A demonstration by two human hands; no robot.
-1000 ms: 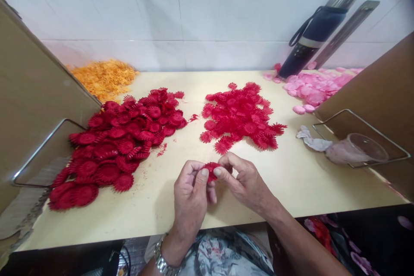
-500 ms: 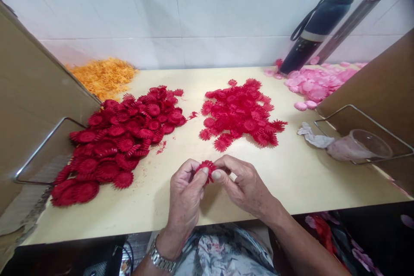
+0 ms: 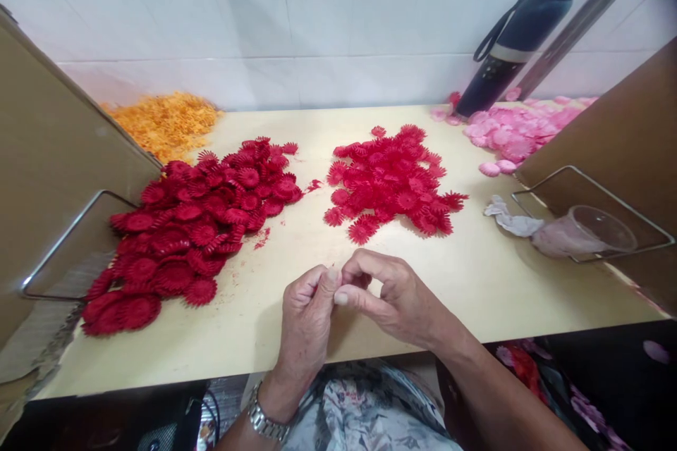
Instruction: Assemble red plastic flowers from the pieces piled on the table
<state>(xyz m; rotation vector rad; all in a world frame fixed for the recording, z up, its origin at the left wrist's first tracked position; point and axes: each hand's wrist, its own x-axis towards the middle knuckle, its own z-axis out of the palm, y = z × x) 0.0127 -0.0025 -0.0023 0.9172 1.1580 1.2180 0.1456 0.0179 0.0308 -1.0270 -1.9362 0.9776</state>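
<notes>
My left hand (image 3: 309, 313) and my right hand (image 3: 388, 292) meet above the front of the table, fingertips pressed together. Between their thumbs and forefingers is the red fringed flower piece seen a moment before; the fingers now hide almost all of it. Both hands are closed in a pinch, and a metal-band watch circles the left wrist. Beyond the hands lies a loose pile of bright red fringed flower pieces (image 3: 391, 187). To the left, a bigger heap of darker red cupped flower pieces (image 3: 185, 225) spreads toward the front edge.
Orange petals (image 3: 163, 123) are heaped at the back left, pink flower pieces (image 3: 521, 130) at the back right. A dark blue bottle (image 3: 508, 56) leans by the wall. A plastic cup (image 3: 560, 236) rests in a wire holder beside crumpled tissue (image 3: 510, 217). Cardboard panels (image 3: 58, 155) flank the table.
The red flower piece showed between my thumbs earlier; now my fingers cover it. My right fingertips have shifted left against the left thumb. The view has tilted slightly; the piles stay put.
</notes>
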